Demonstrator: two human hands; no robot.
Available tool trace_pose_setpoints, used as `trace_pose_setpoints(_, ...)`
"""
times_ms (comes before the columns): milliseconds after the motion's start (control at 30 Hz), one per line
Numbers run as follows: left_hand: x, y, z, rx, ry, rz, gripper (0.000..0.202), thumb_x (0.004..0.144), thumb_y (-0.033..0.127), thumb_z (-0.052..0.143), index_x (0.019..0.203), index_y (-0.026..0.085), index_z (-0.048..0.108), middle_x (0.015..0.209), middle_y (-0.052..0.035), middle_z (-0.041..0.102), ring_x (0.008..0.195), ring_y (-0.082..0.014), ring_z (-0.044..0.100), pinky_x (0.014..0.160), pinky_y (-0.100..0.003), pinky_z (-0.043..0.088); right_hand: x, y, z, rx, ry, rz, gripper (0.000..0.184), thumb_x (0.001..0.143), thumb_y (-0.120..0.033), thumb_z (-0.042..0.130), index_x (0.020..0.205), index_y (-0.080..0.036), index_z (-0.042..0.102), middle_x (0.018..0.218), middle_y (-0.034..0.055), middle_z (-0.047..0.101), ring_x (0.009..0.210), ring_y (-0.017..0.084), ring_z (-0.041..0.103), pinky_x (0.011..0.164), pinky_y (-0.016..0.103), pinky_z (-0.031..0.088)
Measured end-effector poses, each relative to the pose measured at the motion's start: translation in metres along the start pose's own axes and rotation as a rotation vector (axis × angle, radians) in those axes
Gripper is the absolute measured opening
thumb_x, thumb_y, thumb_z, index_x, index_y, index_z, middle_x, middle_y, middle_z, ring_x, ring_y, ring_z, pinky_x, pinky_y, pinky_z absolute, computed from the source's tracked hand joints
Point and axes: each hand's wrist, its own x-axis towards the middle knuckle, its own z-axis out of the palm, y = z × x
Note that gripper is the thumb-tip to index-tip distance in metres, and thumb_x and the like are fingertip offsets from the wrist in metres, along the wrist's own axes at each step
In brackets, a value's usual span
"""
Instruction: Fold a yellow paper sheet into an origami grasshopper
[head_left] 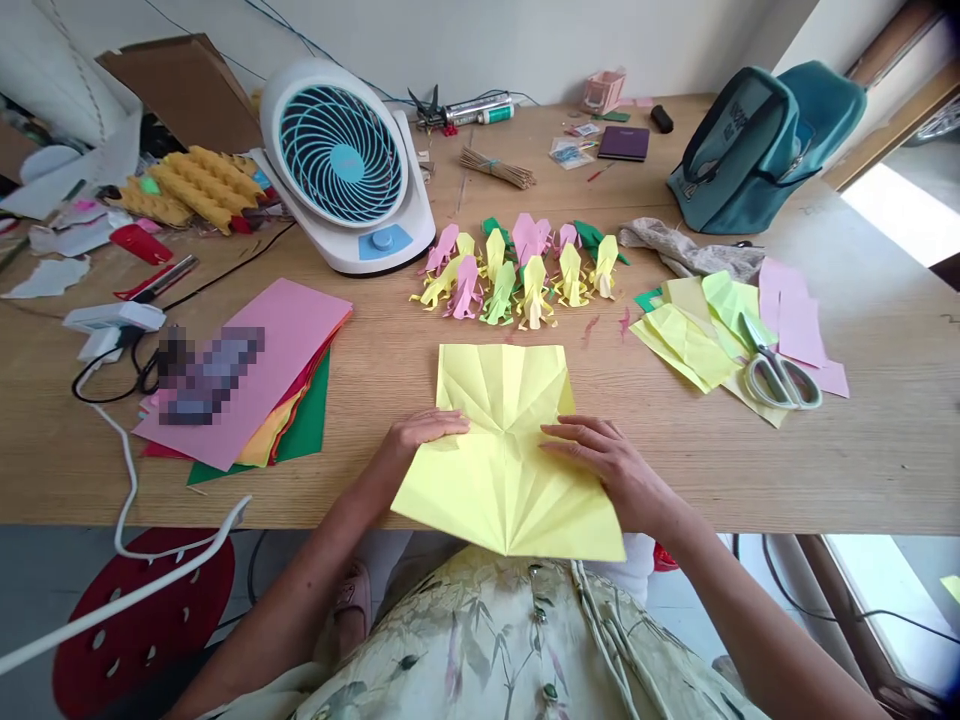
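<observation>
A creased sheet of pale yellow paper (507, 500) lies in front of me, fold lines fanning out from its middle. Its near half reaches past the table's front edge. My left hand (431, 428) rests on the left side of the sheet with fingers stretched out. On the right side, my right hand (600, 455) touches the paper, its fingers extended and slightly apart. Both thumbs are hidden. Just beyond the sheet stand several small folded paper figures (534, 290) in yellow, pink and green.
Left are a stack of coloured paper (285, 320), a power strip (116, 318) and a white fan (345, 165). Right are scissors (776, 375) on yellow and pink paper pieces (686, 340), a grey cloth (686, 250) and a teal bag (739, 150). A stick bundle (496, 168) lies at the back.
</observation>
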Motion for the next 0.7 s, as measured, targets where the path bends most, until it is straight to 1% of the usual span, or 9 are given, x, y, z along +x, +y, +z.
trace_pose_setpoints(100, -0.003, -0.002, -0.001, 0.109, -0.053, 0.084, 0.031, 0.099, 0.029, 0.05, 0.12, 0.027, 0.072, 0.13, -0.0058, 0.07, 0.13, -0.0222, 0.059, 0.115, -0.046, 0.038, 0.002, 0.005, 0.006, 0.01, -0.032, -0.049, 0.043, 0.091, -0.032, 0.063, 0.133, -0.025, 0.064, 0.139, 0.013, 0.063, 0.13, 0.031, 0.056, 0.106, 0.051, 0.041)
trace_pose_setpoints(200, -0.008, -0.001, -0.003, 0.21, -0.099, 0.125, 0.034, 0.101, 0.026, 0.045, 0.126, 0.031, 0.068, 0.134, -0.0035, 0.067, 0.135, -0.0204, 0.054, 0.116, -0.047, 0.036, -0.001, 0.012, 0.01, 0.027, -0.016, -0.05, 0.036, 0.094, -0.03, 0.059, 0.13, -0.026, 0.065, 0.139, 0.0115, 0.063, 0.131, 0.028, 0.056, 0.108, 0.05, 0.04)
trace_pose_setpoints(300, -0.012, -0.005, -0.003, 0.268, -0.063, 0.152, 0.034, 0.102, 0.026, 0.045, 0.127, 0.032, 0.067, 0.134, -0.0043, 0.067, 0.133, -0.0205, 0.055, 0.113, -0.046, 0.039, -0.002, 0.014, 0.008, 0.096, 0.005, -0.021, 0.034, 0.097, -0.025, 0.053, 0.128, -0.028, 0.066, 0.137, 0.0093, 0.065, 0.131, 0.025, 0.058, 0.109, 0.049, 0.04)
trace_pose_setpoints(433, -0.017, -0.014, -0.004, 0.257, 0.014, 0.158, 0.033, 0.101, 0.03, 0.046, 0.123, 0.03, 0.071, 0.126, -0.007, 0.071, 0.124, -0.0224, 0.062, 0.106, -0.043, 0.046, 0.001, 0.011, 0.001, 0.271, 0.032, 0.065, 0.03, 0.095, -0.029, 0.054, 0.118, -0.027, 0.072, 0.124, 0.0095, 0.072, 0.123, 0.028, 0.063, 0.107, 0.05, 0.043)
trace_pose_setpoints(533, -0.02, -0.014, -0.007, 0.213, 0.011, 0.13, 0.031, 0.099, 0.03, 0.05, 0.118, 0.029, 0.073, 0.125, -0.0075, 0.072, 0.121, -0.0233, 0.064, 0.104, -0.042, 0.048, 0.005, 0.01, -0.002, 0.346, 0.068, 0.211, 0.027, 0.093, -0.03, 0.054, 0.111, -0.026, 0.074, 0.118, 0.0068, 0.074, 0.116, 0.028, 0.066, 0.104, 0.047, 0.046)
trace_pose_setpoints(567, -0.02, -0.012, -0.008, 0.2, 0.01, 0.109, 0.029, 0.098, 0.031, 0.052, 0.117, 0.028, 0.074, 0.126, -0.0076, 0.071, 0.12, -0.0234, 0.064, 0.103, -0.041, 0.048, 0.006, 0.01, -0.001, 0.341, 0.096, 0.285, 0.025, 0.093, -0.032, 0.054, 0.107, -0.026, 0.074, 0.113, 0.0059, 0.075, 0.11, 0.028, 0.067, 0.099, 0.044, 0.048)
trace_pose_setpoints(633, -0.018, -0.007, -0.008, 0.186, 0.048, 0.048, 0.026, 0.096, 0.032, 0.056, 0.111, 0.026, 0.076, 0.121, -0.008, 0.072, 0.114, -0.023, 0.066, 0.098, -0.039, 0.051, 0.01, 0.01, 0.002, 0.306, 0.136, 0.435, 0.027, 0.095, -0.041, 0.053, 0.092, -0.024, 0.073, 0.091, 0.0038, 0.075, 0.087, 0.024, 0.068, 0.078, 0.035, 0.052)
trace_pose_setpoints(667, -0.016, -0.004, -0.007, 0.193, 0.084, 0.015, 0.024, 0.096, 0.033, 0.056, 0.105, 0.024, 0.077, 0.116, -0.0082, 0.074, 0.109, -0.0229, 0.067, 0.094, -0.038, 0.052, 0.012, 0.011, 0.004, 0.288, 0.138, 0.501, 0.033, 0.095, -0.047, 0.052, 0.083, -0.022, 0.07, 0.077, 0.0023, 0.07, 0.072, 0.021, 0.064, 0.066, 0.032, 0.048)
trace_pose_setpoints(700, -0.014, -0.002, -0.007, 0.211, 0.12, -0.013, 0.023, 0.095, 0.034, 0.058, 0.097, 0.023, 0.078, 0.109, -0.0083, 0.075, 0.104, -0.0233, 0.068, 0.09, -0.038, 0.052, 0.014, 0.011, 0.005, 0.274, 0.135, 0.558, 0.041, 0.095, -0.052, 0.05, 0.073, -0.021, 0.065, 0.063, 0.0003, 0.062, 0.06, 0.017, 0.055, 0.056, 0.029, 0.041)
